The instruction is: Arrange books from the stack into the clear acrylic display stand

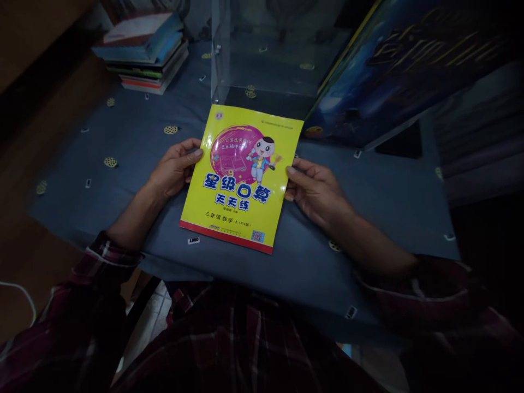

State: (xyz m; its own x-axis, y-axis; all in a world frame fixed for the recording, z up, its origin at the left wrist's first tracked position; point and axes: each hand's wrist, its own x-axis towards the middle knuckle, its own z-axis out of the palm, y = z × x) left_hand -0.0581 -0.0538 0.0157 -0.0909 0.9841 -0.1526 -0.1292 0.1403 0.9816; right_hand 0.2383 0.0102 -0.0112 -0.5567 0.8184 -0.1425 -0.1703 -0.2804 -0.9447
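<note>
A yellow workbook (241, 169) with a pink circle, a cartoon child and blue Chinese lettering faces me, its cover closed. My left hand (174, 166) grips its left edge, the thumb on the cover and the other fingers behind. On the opposite edge, my right hand (313, 188) holds it the same way, thumb in front. The workbook's red-banded lower edge points toward me. Whether its back touches the tablecloth, I cannot tell.
A blue-grey patterned cloth (135, 180) covers the table. At the back left stands a stack of books (143, 52). Behind the workbook is a clear plastic box (266, 65). A large dark blue printed box or board (393, 76) leans at the back right.
</note>
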